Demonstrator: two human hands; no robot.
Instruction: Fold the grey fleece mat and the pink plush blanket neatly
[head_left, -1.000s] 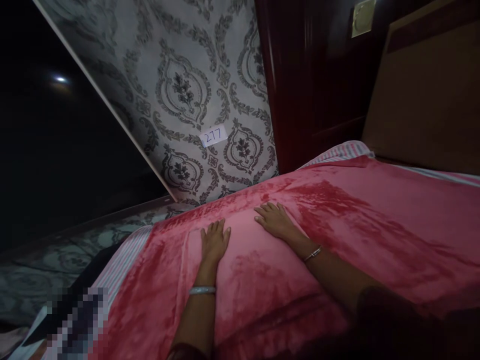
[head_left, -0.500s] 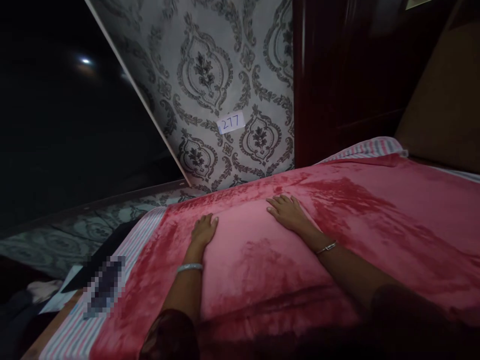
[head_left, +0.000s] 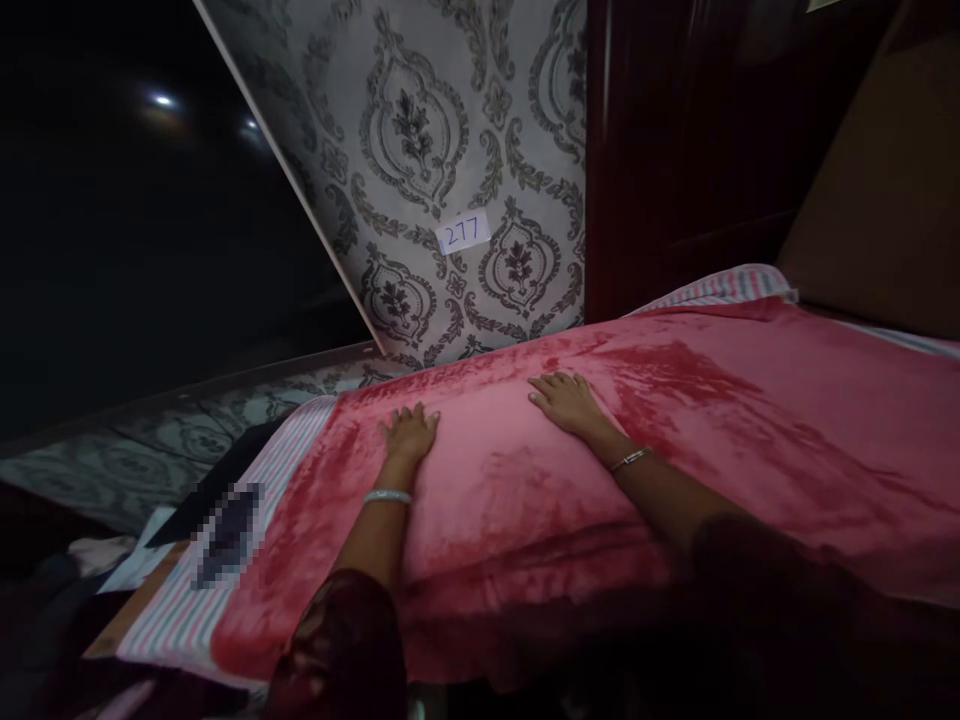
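Observation:
A plush pink-red blanket (head_left: 495, 500) is spread wide in front of me, its pile brushed into lighter and darker patches. My left hand (head_left: 410, 432) rests palm down on its left part, fingers spread, a pale bangle on the wrist. Farther right, my right hand (head_left: 566, 402) lies flat on the same blanket near its far side, fingers stretched out, with a thin metal bracelet at the wrist. Neither hand grips anything. A striped sheet (head_left: 176, 615) shows from under the blanket along the left edge and at the far right corner.
Behind the blanket stands a patterned wallpapered wall (head_left: 412, 120) with a paper label (head_left: 463, 232) reading 277. A large dark panel (head_left: 150, 230) is at the left, a dark red wooden panel (head_left: 675, 150) at the right. A pixelated dark item (head_left: 229, 537) lies on the striped sheet.
The view has shifted slightly, and the blanket's near edge now shows. My left hand's fingers have spread wider. Both hands remain on the blanket.

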